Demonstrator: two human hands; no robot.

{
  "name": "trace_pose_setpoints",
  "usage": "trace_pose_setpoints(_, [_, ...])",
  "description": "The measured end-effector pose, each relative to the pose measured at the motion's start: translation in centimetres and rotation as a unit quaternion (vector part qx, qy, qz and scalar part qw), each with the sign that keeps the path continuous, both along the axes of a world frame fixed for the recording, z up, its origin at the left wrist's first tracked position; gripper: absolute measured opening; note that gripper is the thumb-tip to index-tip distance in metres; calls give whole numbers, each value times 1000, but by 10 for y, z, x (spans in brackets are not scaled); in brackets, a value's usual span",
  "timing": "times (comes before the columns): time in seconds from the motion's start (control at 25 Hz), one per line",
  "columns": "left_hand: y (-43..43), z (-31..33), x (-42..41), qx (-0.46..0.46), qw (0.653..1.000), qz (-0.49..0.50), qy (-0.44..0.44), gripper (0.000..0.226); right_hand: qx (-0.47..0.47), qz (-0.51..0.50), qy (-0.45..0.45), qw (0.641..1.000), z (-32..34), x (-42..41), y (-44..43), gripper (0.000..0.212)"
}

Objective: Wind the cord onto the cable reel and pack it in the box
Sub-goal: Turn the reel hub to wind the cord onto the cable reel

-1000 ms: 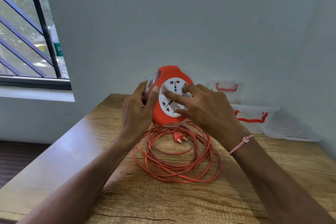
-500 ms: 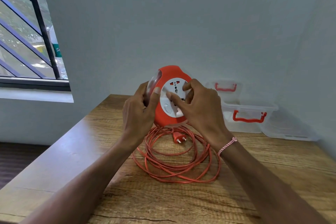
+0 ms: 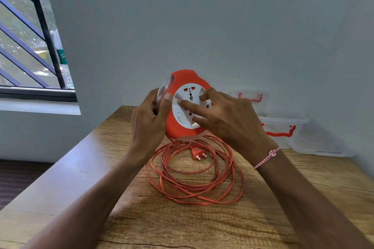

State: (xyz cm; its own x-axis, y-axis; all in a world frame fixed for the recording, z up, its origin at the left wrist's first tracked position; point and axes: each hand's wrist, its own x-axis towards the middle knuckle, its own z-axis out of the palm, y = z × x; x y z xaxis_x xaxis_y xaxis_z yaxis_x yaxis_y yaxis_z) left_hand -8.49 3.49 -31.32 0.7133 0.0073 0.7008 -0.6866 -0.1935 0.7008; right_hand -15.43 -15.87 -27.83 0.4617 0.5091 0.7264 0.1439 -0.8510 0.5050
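Fingers (image 3: 188,105) hide part of reel (image 3: 178,127) sockets.

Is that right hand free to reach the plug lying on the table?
Probably yes. The right hand only rests its fingers on the reel, and the plug lies uncovered just below it inside the loose cord.

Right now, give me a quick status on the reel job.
Left hand grips cable reel upright; right hand fingers on its white face. Cord loose on table, plug inside coil. Box clear behind.
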Motion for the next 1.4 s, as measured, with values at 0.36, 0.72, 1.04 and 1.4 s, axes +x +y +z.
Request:
trace_pose_setpoints(0.36, [-9,-6,-6,19,998,42,-40,56,509,53,109,852,-7,10,33,55])
trace_pose_setpoints(0.72, [5,4,6,31,999,2,23,27,63,-8,86,994,-1,3,3,60])
trace_pose_setpoints(1.04, [8,2,9,52,998,-26,10,34,91,18,39,995,-2,2,11,53])
trace_pose_setpoints(1.4, [5,-2,13,42,995,-79,37,26,364,87,51,926,-2,7,11,56])
